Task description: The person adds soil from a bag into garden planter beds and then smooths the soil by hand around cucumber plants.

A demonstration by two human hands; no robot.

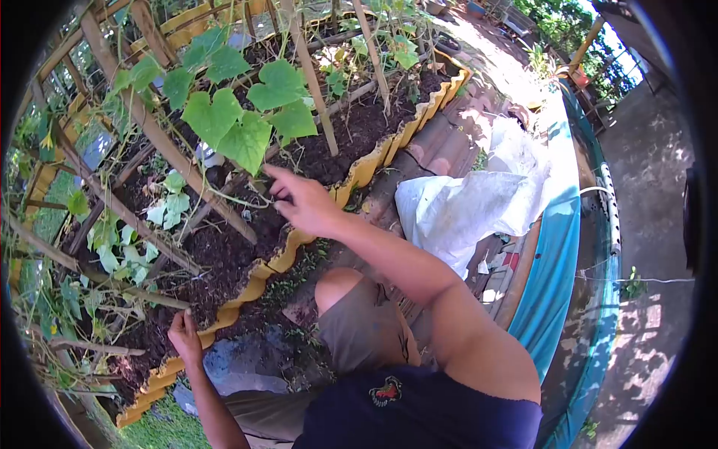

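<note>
My right hand [305, 202] reaches over the planting bed, index finger stretched out and the other fingers loosely bent, slightly apart. Its fingertips are just below a broad green leaf [247, 142] on a climbing vine, close to thin stems. No object shows in that hand. Low on the left, my left hand [185, 340] is at the bed's edge with its fingers curled together, near the lower end of a wooden stake [161, 297]. Whatever those fingers hold, if anything, is too small to make out. Dark soil [224, 258] lies between the two hands.
A wavy yellow border [280, 258] edges the bed. Slanted wooden poles [168, 150] form a trellis among the vines. White sacks [467, 202] lie on stacked roof tiles [441, 142] to the right, beside a teal tarp [550, 277]. My bent knee [336, 288] is close to the border.
</note>
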